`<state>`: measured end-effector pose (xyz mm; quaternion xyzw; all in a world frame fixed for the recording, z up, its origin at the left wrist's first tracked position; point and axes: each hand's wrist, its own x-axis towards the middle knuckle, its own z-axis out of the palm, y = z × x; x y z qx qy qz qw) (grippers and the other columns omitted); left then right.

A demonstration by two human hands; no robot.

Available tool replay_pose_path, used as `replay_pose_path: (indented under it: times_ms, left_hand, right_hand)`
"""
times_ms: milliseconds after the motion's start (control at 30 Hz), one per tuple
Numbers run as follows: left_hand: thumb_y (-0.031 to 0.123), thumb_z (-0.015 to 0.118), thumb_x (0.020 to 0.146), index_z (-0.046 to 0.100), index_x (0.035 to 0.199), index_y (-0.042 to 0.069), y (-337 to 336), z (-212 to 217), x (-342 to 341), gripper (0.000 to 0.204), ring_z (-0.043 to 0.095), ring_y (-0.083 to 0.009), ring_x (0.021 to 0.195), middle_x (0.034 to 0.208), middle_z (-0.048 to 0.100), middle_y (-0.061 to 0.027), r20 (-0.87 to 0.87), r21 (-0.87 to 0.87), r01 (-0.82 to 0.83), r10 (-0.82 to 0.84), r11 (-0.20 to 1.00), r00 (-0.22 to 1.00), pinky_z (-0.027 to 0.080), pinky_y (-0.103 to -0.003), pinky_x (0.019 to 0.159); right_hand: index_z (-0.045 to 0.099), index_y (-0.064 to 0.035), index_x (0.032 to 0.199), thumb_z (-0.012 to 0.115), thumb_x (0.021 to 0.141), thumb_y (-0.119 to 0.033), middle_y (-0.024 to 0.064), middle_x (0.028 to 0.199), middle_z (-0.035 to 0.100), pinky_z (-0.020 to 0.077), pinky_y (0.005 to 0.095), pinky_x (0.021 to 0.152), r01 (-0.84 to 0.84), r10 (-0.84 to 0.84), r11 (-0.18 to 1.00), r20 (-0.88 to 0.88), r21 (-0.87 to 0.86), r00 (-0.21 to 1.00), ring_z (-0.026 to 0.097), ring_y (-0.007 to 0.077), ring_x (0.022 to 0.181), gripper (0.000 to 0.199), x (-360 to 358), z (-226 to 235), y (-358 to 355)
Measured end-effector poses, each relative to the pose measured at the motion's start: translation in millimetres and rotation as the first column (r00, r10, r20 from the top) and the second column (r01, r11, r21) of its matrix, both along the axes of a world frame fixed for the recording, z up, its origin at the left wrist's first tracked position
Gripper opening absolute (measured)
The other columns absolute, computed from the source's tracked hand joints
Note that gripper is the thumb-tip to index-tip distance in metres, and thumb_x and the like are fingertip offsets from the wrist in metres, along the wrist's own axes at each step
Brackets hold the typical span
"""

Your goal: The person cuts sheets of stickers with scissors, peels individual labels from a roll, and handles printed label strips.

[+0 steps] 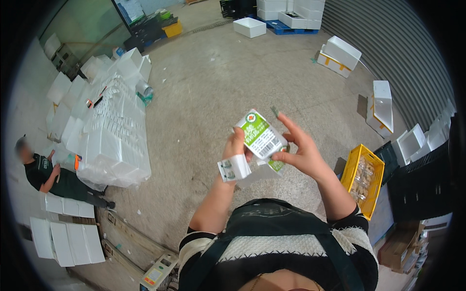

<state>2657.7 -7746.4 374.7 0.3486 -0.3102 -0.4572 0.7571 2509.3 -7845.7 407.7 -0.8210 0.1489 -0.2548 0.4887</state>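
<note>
In front of my chest, my left hand (236, 145) grips a small white package (258, 132) with a green and white printed label, its thumb along the left edge. A white roll of stickers (235, 168) sits at my left wrist, its printed end hanging outward. Below the package, another green-labelled piece (276, 166) and some clear plastic show, partly hidden. The thumb of my right hand (302, 149) presses the package's lower right corner, while its index finger stretches away. At that fingertip is a small dark green piece (275, 111), which may be a sticker.
A yellow crate (365, 182) of wrapped brownish items stands at my right. White foam boxes (340, 56) lie along the shutter. To the left, a plastic-covered stack of white boxes (114, 145) has a person (41, 169) beside it. A pallet jack (158, 271) is at lower left.
</note>
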Motion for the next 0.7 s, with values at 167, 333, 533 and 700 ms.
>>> replay_pose_path:
  times_ms: [167, 333, 533, 700]
  left_hand:
    - [0.051, 0.037, 0.087, 0.037, 0.124, -0.001, -0.3, 13.6, 1.4, 0.064, 0.039, 0.0026, 0.040, 0.110, 0.055, -0.0190, -0.059, -0.071, -0.025, 0.021, 0.997, 0.998, 0.038, -0.011, 0.038]
    - [0.059, 0.030, 0.083, 0.038, 0.123, -0.003, -2.1, 9.9, -14.2, 0.074, 0.040, 0.0011, 0.040, 0.101, 0.058, -0.0135, 0.035, -0.001, 0.018, -0.018, 1.000, 0.999, 0.036, -0.012, 0.035]
    - [0.064, 0.026, 0.082, 0.048, 0.110, 0.000, 3.0, 6.7, -24.6, 0.074, 0.039, -0.0008, 0.042, 0.067, 0.050, 0.0022, 0.125, 0.167, -0.060, 0.039, 0.984, 0.991, 0.030, -0.014, 0.035]
    - [0.064, 0.026, 0.082, 0.047, 0.112, -0.002, 4.9, 6.7, -27.4, 0.075, 0.039, 0.0000, 0.044, 0.071, 0.053, 0.0012, 0.120, 0.122, -0.039, 0.025, 0.992, 0.992, 0.030, -0.014, 0.037]
  right_hand:
    - [0.046, -0.0097, 0.119, 0.073, 0.064, -0.015, 0.0096, 0.098, 0.057, 0.0424, 0.0325, 0.080, 0.021, -0.009, 0.996, 0.142, -0.084, 0.990, 0.054, 0.0198, 0.093, 0.061, -2.3, -2.7, -0.7]
    - [0.060, -0.0044, 0.078, 0.069, 0.068, -0.015, 0.0106, 0.108, 0.055, 0.0408, 0.0333, 0.084, 0.118, -0.094, 0.991, 0.310, -0.062, 0.946, 0.051, 0.0233, 0.102, 0.016, 14.5, -5.7, 1.5]
    - [0.061, -0.0052, 0.068, 0.067, 0.067, -0.013, 0.0108, 0.111, 0.053, 0.0377, 0.0360, 0.084, 0.232, -0.175, 0.960, 0.307, -0.158, 0.935, 0.046, 0.0255, 0.104, 0.010, 28.3, 1.1, 14.8]
    - [0.057, -0.0040, 0.064, 0.069, 0.064, -0.013, 0.0103, 0.109, 0.053, 0.0386, 0.0362, 0.083, 0.277, -0.171, 0.902, 0.315, -0.332, 0.934, 0.046, 0.0260, 0.101, 0.015, 31.3, 1.6, 14.1]
